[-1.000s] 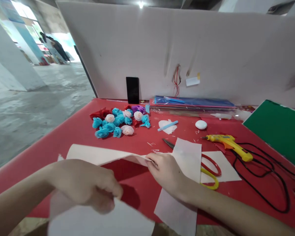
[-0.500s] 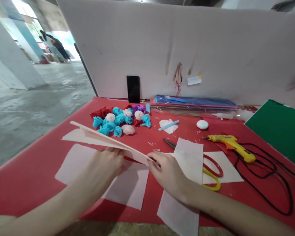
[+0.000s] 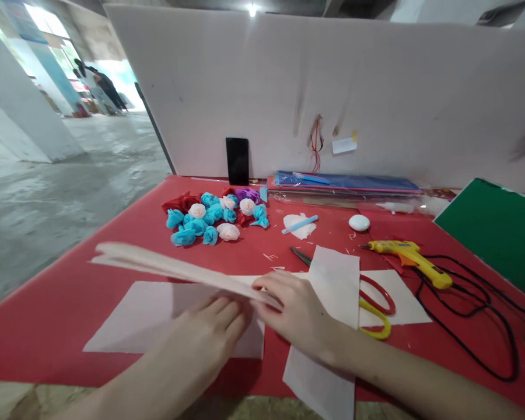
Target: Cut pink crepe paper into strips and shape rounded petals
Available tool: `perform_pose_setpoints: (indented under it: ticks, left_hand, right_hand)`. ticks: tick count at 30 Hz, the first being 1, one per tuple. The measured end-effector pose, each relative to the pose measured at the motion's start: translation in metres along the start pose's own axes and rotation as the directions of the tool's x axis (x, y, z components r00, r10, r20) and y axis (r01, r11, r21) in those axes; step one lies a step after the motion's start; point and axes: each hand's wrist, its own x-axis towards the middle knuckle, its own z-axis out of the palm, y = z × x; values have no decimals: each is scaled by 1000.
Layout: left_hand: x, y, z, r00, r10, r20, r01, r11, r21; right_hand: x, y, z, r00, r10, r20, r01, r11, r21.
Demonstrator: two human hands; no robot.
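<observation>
A folded strip of pale pink paper is held up at a slant over the table, its far end fanned apart to the left. My right hand pinches its near end between thumb and fingers. My left hand is closed at the strip's lower side, close to the right fingers, with its fingertips partly hidden. Beneath both lies a pale pink sheet on the table. Another pale sheet lies over scissors with red and yellow handles, right of my right hand.
Crepe-paper roses are bunched on the red table. A phone leans on the white board behind. A yellow glue gun with a black cord lies right, before a green board. A blue stick rests on paper scraps.
The paper strip has tipped lower and folded closer together. My left hand has moved right, nearer my right hand. More of the sheet beneath shows, its left part shifted.
</observation>
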Motion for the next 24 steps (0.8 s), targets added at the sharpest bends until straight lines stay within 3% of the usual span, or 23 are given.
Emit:
perform_pose_setpoints:
  ticks: [4, 8, 12, 17, 21, 24]
  left_hand:
    - [-1, 25, -19, 980, 199, -5, -199, 980, 0]
    - [19, 34, -35, 960, 277, 25, -277, 961, -24]
    - [46, 18, -33, 869, 487, 81, -466, 864, -190]
    - [70, -1, -16, 849, 523, 76, -495, 838, -232]
    - [86, -6, -6, 869, 495, -2, -477, 835, -273]
    - [94, -7, -1, 848, 526, -63, -517, 796, -315]
  right_hand:
    - [-1, -5, -1, 994, -15, 110, 11, 999, 34]
    - [7, -6, -15, 994, 65, 92, -71, 995, 64]
    - [17, 1, -41, 986, 143, 90, -150, 986, 73]
    - [8, 23, -76, 960, 258, 106, -254, 966, -52]
    - [-9, 51, -96, 917, 396, 35, -382, 902, -200]
    - [-19, 66, -102, 891, 455, 18, -437, 867, -240]
